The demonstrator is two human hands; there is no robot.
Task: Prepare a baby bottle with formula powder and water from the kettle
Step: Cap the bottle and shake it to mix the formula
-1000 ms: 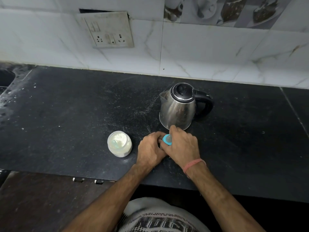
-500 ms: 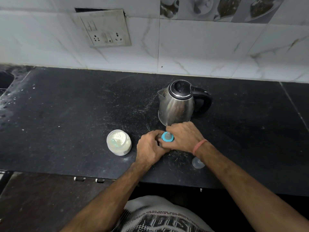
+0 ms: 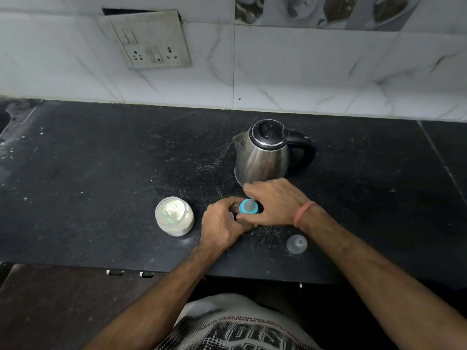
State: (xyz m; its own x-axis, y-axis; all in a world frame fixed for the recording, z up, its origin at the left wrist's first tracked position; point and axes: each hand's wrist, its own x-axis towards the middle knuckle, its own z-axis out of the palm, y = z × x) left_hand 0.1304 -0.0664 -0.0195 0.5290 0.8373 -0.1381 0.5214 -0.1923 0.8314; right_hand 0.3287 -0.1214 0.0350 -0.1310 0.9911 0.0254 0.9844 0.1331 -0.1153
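The baby bottle (image 3: pixel 249 207) stands on the black counter (image 3: pixel 101 173), seen from above as a blue collar with a grey teat. My left hand (image 3: pixel 222 224) wraps the bottle's body, which is mostly hidden. My right hand (image 3: pixel 275 202) grips the blue collar from the right. A steel kettle (image 3: pixel 262 152) with a black lid and handle stands just behind the hands. An open jar of white formula powder (image 3: pixel 174 215) with a scoop inside sits to the left. The bottle's clear dome cap (image 3: pixel 297 243) lies on the counter under my right forearm.
A tiled wall with a switch and socket plate (image 3: pixel 149 44) rises behind the counter. A sink edge (image 3: pixel 3 120) shows at far left. The counter's front edge runs just below my wrists, with drawer handles (image 3: pixel 130 273) beneath.
My right hand has turned on the blue collar, the wrist swinging out to the right. That uncovered the clear dome cap on the counter. My left hand stays on the bottle.
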